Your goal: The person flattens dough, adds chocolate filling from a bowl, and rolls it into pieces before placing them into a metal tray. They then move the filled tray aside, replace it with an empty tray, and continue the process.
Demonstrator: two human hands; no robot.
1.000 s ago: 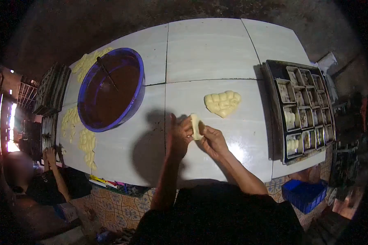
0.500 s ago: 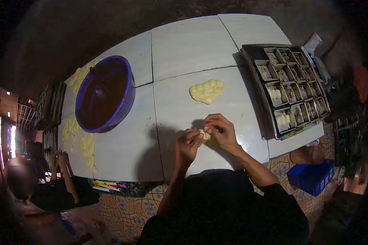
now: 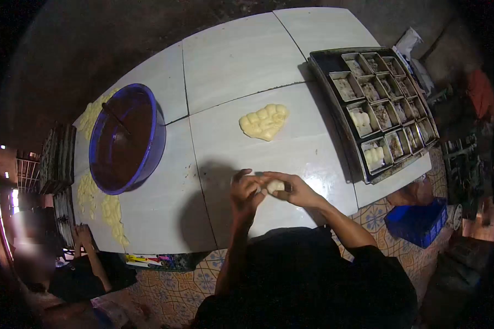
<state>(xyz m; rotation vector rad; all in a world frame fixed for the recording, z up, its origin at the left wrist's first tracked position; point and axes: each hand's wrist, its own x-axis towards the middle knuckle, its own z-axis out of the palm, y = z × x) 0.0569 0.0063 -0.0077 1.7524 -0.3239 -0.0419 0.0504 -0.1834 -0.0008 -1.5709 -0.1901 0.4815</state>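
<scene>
A small pale piece of dough (image 3: 275, 186) is held between my two hands above the near part of the white table. My right hand (image 3: 297, 191) closes around it, thumb below and fingers above. My left hand (image 3: 245, 192) has its fingers curled, with the tips pressed on the dough's left side. Beyond them on the table lies a flat cluster of dough lumps (image 3: 264, 123) stuck together. To the right, a dark tray holds several small rectangular tins (image 3: 343, 86). Rows of dough lumps (image 3: 374, 157) sit in two tins on its near left side.
At the left stands a purple basin (image 3: 160, 137) with brown contents and a stick in it. More dough (image 3: 114, 216) lies along the table's left edge, near another person's hands (image 3: 83, 234). A blue crate (image 3: 417, 222) is on the patterned floor at right.
My hands have shifted their grip, and more of the dough piece shows between them. The view has turned slightly. In the basin, the stick now leans differently.
</scene>
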